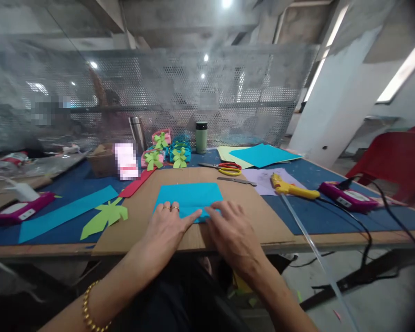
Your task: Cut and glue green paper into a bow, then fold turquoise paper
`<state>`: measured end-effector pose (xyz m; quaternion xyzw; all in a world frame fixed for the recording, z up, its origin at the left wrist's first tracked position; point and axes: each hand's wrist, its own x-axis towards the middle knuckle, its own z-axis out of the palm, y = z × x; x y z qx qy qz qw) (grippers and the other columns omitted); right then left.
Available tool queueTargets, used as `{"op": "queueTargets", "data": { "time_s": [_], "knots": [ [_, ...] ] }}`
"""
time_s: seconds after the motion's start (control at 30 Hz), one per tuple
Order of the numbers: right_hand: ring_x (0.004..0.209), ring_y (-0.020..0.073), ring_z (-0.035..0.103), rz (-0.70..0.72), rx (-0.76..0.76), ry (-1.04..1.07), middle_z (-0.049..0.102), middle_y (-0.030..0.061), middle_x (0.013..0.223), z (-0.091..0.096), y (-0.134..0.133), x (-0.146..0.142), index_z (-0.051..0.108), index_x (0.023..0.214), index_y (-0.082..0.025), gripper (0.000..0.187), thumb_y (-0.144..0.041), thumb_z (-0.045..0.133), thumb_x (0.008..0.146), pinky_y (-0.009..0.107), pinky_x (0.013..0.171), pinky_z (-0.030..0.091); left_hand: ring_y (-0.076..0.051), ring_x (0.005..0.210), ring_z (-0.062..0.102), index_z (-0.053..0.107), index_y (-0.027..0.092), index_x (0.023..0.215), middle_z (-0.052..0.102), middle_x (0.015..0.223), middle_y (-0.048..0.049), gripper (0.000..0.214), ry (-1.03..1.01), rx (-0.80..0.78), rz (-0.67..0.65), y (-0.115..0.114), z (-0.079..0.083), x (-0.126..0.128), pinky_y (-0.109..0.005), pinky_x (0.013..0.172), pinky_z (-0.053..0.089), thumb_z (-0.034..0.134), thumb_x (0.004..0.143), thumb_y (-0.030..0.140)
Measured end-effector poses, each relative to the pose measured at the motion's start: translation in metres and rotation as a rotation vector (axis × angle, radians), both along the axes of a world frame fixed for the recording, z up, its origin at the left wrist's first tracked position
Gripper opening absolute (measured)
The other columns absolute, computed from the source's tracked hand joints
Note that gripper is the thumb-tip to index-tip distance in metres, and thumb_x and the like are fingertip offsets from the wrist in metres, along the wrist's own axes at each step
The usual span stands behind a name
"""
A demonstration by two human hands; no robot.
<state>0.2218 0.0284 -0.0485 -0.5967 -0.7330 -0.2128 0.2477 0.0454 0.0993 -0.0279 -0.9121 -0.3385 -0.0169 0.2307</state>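
A sheet of blue paper (193, 192) lies on the brown cardboard in front of me, and its near edge looks folded up. My left hand (168, 226) rests over the paper's left part, fingers spread and thumb stretched to the right along the near edge. Two rings show on its fingers. At the right end of that edge, my right hand (233, 230) has its fingers bent and pressed together on the paper. The tip of its thumb is hard to make out. Both palms face down and cover the paper's near corners.
Scissors (228, 168), a thin blade (237, 181) and a yellow glue gun (293, 188) lie to the right. Blue sheets (264, 155) are stacked behind. Finished paper pieces with green bows (180, 157) stand near a green bottle (201, 138). Leaf-shaped green paper (105, 217) lies left.
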Motion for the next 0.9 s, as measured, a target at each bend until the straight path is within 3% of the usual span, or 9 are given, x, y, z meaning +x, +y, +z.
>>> {"op": "queueTargets", "data": {
  "time_s": [0.1, 0.23, 0.53, 0.7, 0.8, 0.9],
  "knots": [
    [0.096, 0.0252, 0.055, 0.135, -0.047, -0.050, 0.067, 0.0086, 0.108, -0.011, -0.005, -0.018, 0.064, 0.110, -0.017, 0.017, -0.029, 0.058, 0.098, 0.038, 0.085, 0.038, -0.031, 0.097, 0.062, 0.047, 0.039, 0.145, 0.065, 0.112, -0.0183, 0.052, -0.003, 0.031, 0.009, 0.000, -0.004, -0.001, -0.042, 0.082, 0.048, 0.049, 0.098, 0.019],
    [0.095, 0.0248, 0.055, 0.068, -0.036, -0.092, 0.067, 0.0065, 0.105, -0.021, -0.006, -0.019, 0.064, 0.109, -0.018, 0.020, -0.034, 0.060, 0.098, 0.038, 0.083, 0.038, -0.030, 0.098, 0.063, 0.043, 0.043, 0.148, 0.065, 0.115, -0.0174, 0.054, -0.016, 0.024, 0.021, 0.003, -0.010, -0.003, -0.040, 0.080, 0.048, 0.046, 0.099, 0.019],
    [0.094, 0.0235, 0.056, -0.088, 0.004, -0.098, 0.068, 0.0044, 0.098, -0.023, -0.036, 0.028, 0.067, 0.108, -0.023, 0.017, -0.031, 0.053, 0.102, 0.037, 0.083, 0.037, -0.032, 0.106, 0.062, 0.038, 0.046, 0.149, 0.064, 0.118, -0.0176, 0.060, -0.006, 0.019, 0.035, 0.001, -0.006, -0.002, -0.043, 0.084, 0.047, 0.038, 0.099, 0.013],
    [0.091, 0.0269, 0.058, -0.225, 0.053, -0.077, 0.068, 0.0107, 0.092, -0.009, -0.035, 0.019, 0.069, 0.083, -0.018, 0.031, -0.035, 0.052, 0.101, 0.040, 0.082, 0.041, -0.032, 0.105, 0.062, 0.036, 0.046, 0.150, 0.064, 0.115, -0.0170, 0.061, -0.020, 0.010, 0.030, 0.002, -0.006, -0.002, -0.042, 0.082, 0.046, 0.039, 0.099, 0.014],
    [0.103, 0.0297, 0.060, -0.086, 0.086, -0.068, 0.068, 0.0143, 0.114, -0.003, -0.023, 0.008, 0.071, 0.098, -0.015, 0.030, -0.039, 0.051, 0.101, 0.041, 0.088, 0.046, -0.032, 0.106, 0.062, 0.034, 0.047, 0.151, 0.063, 0.118, -0.0167, 0.059, -0.002, 0.018, 0.047, 0.001, -0.005, -0.001, -0.043, 0.084, 0.046, 0.040, 0.099, 0.018],
    [0.117, 0.0306, 0.060, 0.144, 0.063, -0.128, 0.065, 0.0157, 0.130, -0.013, -0.009, 0.007, 0.063, 0.125, -0.015, 0.041, -0.045, 0.052, 0.100, 0.043, 0.096, 0.048, -0.032, 0.108, 0.062, 0.032, 0.046, 0.152, 0.062, 0.123, -0.0182, 0.057, 0.011, 0.002, 0.050, 0.000, -0.001, 0.001, -0.043, 0.085, 0.048, 0.041, 0.100, 0.023]
  ]
}}
